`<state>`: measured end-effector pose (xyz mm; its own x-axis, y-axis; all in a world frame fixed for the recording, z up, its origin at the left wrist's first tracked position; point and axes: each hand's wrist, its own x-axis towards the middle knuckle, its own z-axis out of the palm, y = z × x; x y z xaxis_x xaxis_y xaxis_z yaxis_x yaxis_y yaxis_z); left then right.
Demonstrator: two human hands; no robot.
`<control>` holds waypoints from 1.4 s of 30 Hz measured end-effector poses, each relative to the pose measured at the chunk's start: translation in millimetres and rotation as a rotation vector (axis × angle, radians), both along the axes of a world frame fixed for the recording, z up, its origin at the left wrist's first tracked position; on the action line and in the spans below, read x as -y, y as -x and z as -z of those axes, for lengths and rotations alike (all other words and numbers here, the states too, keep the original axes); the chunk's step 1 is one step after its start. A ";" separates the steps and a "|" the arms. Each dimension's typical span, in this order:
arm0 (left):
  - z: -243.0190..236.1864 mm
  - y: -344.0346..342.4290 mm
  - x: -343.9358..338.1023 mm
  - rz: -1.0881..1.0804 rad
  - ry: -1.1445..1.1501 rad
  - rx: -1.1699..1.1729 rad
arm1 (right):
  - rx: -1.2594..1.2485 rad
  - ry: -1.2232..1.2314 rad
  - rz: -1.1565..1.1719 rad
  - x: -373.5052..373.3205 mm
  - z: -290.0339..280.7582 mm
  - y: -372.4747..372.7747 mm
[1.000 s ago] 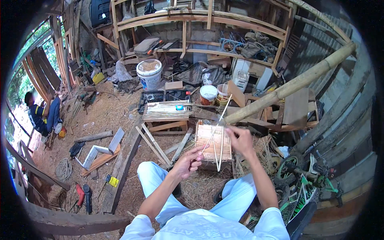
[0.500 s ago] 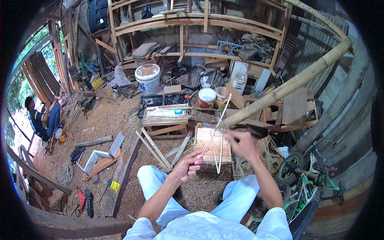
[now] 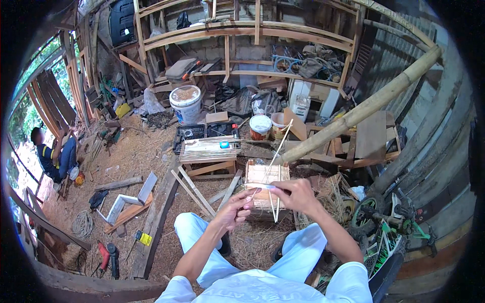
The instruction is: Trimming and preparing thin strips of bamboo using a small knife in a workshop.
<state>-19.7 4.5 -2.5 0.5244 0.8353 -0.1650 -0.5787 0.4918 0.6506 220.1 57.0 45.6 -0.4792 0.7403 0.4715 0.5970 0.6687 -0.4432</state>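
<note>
Thin pale bamboo sticks [image 3: 278, 149] form a narrow, pointed frame in front of me. One long stick slants down to my left hand [image 3: 235, 209], whose thumb and fingers are pinched on its near end. My right hand [image 3: 298, 196] is closed in a pinch beside the frame's middle. A pale, narrow strip [image 3: 267, 186] runs from its fingertips toward my left fingers; its material cannot be made out. Below the sticks stands a small wooden bench [image 3: 252, 174] with a slatted top, partly hidden by my hands.
Ahead, a low stand [image 3: 207, 151] bears thin sticks and a blue roll. A thick bamboo pole [image 3: 364, 108] slants across the right, above a small bicycle [image 3: 374, 212]. Power tools [image 3: 108, 257] and a wooden beam [image 3: 156, 222] lie left. Another person [image 3: 55, 151] sits far left.
My right hand has come down and inward, close to my left fingertips, and the pale strip now shows between them. The left hand keeps its pinch on the stick.
</note>
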 end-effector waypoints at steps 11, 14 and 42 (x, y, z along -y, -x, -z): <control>9.5 -1.8 -0.8 0.074 0.040 -0.006 | -0.162 -0.035 0.406 -65.1 0.4 -45.3; 12.7 -1.9 1.8 0.106 0.050 -0.019 | -0.149 -0.069 0.481 -74.7 -1.3 -56.9; -2.4 -29.5 -46.4 -0.415 -0.324 -0.497 | -0.340 0.028 0.167 11.5 52.1 32.3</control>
